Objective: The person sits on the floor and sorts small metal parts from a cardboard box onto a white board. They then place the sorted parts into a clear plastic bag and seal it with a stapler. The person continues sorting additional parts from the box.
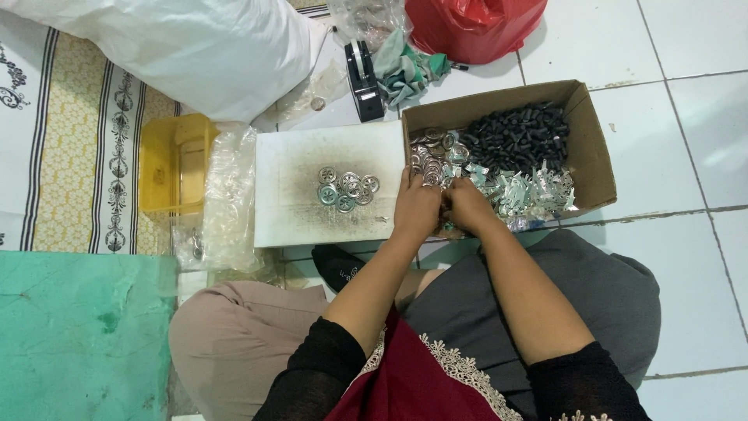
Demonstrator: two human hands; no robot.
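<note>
Looking down from my head, a small heap of finished metal rings (347, 189) lies near the middle of the white board (288, 210). Far more loose rings (433, 156), black caps (518, 134) and silver clips (530, 191) wait in the cardboard box (596, 156), so I judge most of the work is left. My left hand (415, 206) and right hand (466, 204) meet at the box's near-left corner, fingers curled close around something small; I cannot tell what they pinch, as the knuckles hide it.
</note>
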